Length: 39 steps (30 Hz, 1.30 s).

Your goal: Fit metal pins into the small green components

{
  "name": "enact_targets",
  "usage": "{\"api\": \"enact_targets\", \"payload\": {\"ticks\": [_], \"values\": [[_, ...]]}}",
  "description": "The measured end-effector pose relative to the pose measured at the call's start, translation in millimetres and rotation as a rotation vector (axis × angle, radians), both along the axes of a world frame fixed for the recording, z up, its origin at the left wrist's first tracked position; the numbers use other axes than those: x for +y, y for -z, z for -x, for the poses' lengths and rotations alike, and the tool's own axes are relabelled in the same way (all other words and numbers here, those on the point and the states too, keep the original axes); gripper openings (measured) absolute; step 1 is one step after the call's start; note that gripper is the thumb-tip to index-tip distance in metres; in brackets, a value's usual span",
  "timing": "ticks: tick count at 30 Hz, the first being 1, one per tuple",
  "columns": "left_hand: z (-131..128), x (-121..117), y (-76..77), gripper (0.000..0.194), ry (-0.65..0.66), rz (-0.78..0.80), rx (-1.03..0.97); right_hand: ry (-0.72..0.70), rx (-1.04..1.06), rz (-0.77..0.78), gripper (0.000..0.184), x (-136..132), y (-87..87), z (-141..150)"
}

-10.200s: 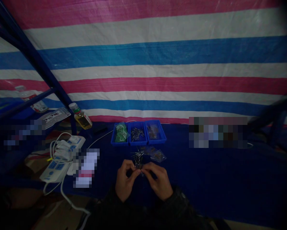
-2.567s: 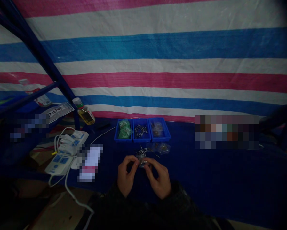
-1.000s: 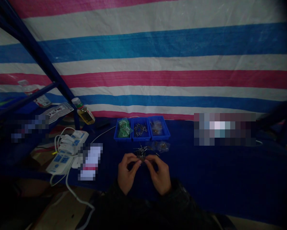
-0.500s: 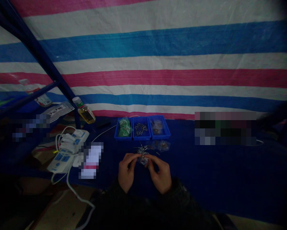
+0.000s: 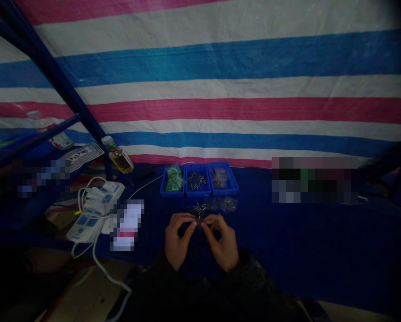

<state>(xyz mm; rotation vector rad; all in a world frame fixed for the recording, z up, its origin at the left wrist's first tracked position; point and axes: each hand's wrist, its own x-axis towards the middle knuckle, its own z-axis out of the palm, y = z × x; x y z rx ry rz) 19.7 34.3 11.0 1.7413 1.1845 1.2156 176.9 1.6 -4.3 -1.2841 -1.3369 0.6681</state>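
My left hand (image 5: 178,239) and my right hand (image 5: 223,241) meet at their fingertips above the dark blue cloth. Between them they pinch a small dark metal part (image 5: 199,222), too small to make out in detail. Just beyond my fingers lies a loose pile of thin metal pins (image 5: 196,209). A few small clear plastic bags (image 5: 225,204) with brownish contents sit to the right of the pile. Behind these stands a blue compartment tray (image 5: 198,187), holding green packets (image 5: 173,179), metal pins (image 5: 195,182) and a brownish bag (image 5: 219,178).
White power strips (image 5: 86,227) with cables lie to the left, near a pixelated blurred object (image 5: 126,226). Farther back are a yellow-liquid bottle (image 5: 119,156) and a blue metal frame (image 5: 56,85). A striped tarp (image 5: 220,89) hangs behind the table.
My fingertips have come closer together around the small part. The shiny clear piece between them half a second ago no longer shows. The view has barely shifted.
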Motion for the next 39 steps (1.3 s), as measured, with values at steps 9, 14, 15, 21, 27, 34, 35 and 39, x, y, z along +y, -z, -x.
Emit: {"api": "enact_targets", "payload": {"ticks": [9, 14, 15, 21, 27, 34, 35, 39], "values": [[-0.2, -1.9, 5.4, 0.013, -0.014, 0.112, -0.07, -0.039, -0.013, -0.016, 0.015, -2.1, -7.7, -0.6], [2.0, 0.2, 1.6, 0.022, 0.03, 0.078, -0.025, -0.069, 0.01, -0.014, 0.025, -2.6, -12.0, -3.9], [2.2, 0.5, 1.8, 0.021, 0.029, 0.075, -0.026, -0.069, 0.007, -0.022, 0.026, -2.4, -12.0, -3.9], [2.2, 0.9, 3.5, 0.011, -0.01, 0.026, -0.006, -0.039, -0.038, -0.071, 0.016, -0.1, -11.4, -2.5], [-0.1, -1.1, 3.0, 0.012, -0.014, 0.074, -0.038, -0.011, -0.06, -0.082, 0.016, 0.6, -8.4, -2.9], [-0.7, -1.4, 2.8, 0.014, 0.017, 0.108, -0.041, 0.037, 0.025, 0.002, 0.013, 0.0, -3.4, 0.0], [-0.3, -0.9, 2.1, 0.016, 0.033, 0.1, -0.031, 0.024, 0.015, -0.002, 0.012, -0.3, -4.1, -0.4], [1.3, 0.9, 1.8, 0.02, 0.05, 0.076, -0.033, -0.021, -0.003, -0.009, 0.019, -2.2, -7.6, -3.4]]}}
